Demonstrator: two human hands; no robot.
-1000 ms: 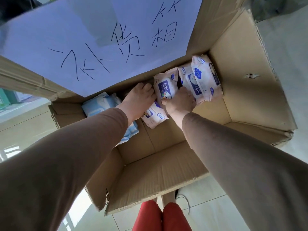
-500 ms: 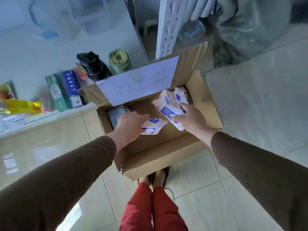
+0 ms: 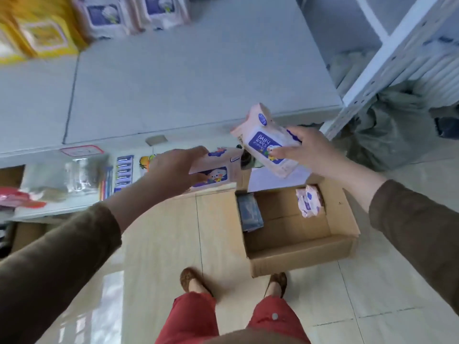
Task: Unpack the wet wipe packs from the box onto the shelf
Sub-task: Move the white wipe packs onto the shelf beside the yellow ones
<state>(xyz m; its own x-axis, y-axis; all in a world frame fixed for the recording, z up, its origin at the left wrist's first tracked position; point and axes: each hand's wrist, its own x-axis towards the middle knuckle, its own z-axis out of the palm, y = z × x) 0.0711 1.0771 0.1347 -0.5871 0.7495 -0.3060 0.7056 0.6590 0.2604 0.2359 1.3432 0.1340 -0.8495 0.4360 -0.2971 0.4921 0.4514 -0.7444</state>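
1. Left hand [image 3: 173, 170]: fingers curled round a wipe pack [image 3: 214, 173], held above the floor beside the box [image 3: 300, 256].
2. Right hand [image 3: 306, 151]: grips a second pack [image 3: 267, 142], tilted, above the box.
3. Third pack [image 3: 309, 199]: lies inside the box.
4. Shelf [image 3: 188, 78]: two more packs [image 3: 106, 16] at its far edge.

Single head-worn view — looking steeply down, close over outstretched arms.

Both hands lifted out of the box [image 3: 298, 259], each with one wipe pack. Left hand [image 3: 173, 170] pack [image 3: 213, 172] now raised toward the shelf [image 3: 173, 95]; right hand [image 3: 310, 152] pack [image 3: 268, 145] held above the box's far edge. View raised; shelf now seen.
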